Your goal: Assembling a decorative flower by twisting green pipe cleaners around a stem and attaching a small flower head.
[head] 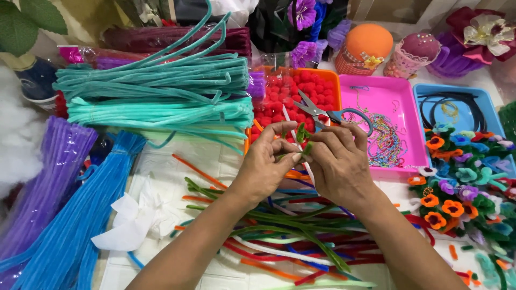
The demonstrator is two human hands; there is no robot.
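My left hand [266,166] and my right hand [338,161] meet above the table, fingertips pinched together on a short green pipe cleaner piece [302,134] that is bent between them. Both thumbs and forefingers grip it. Right behind the hands lies a pair of scissors [322,110] with blue handles, resting across the orange tray [334,80] of red pompoms. Below my wrists lies a loose heap of mixed pipe cleaners [290,236] in green, red, orange and blue.
Teal pipe cleaner bundles [161,96] lie at the back left, blue [80,220] and purple [43,182] bundles at the left. A pink tray [376,96] holds bead chains, a blue tray [473,102] black cord. Finished pipe cleaner flowers [462,182] crowd the right. White tissue [131,217] lies front left.
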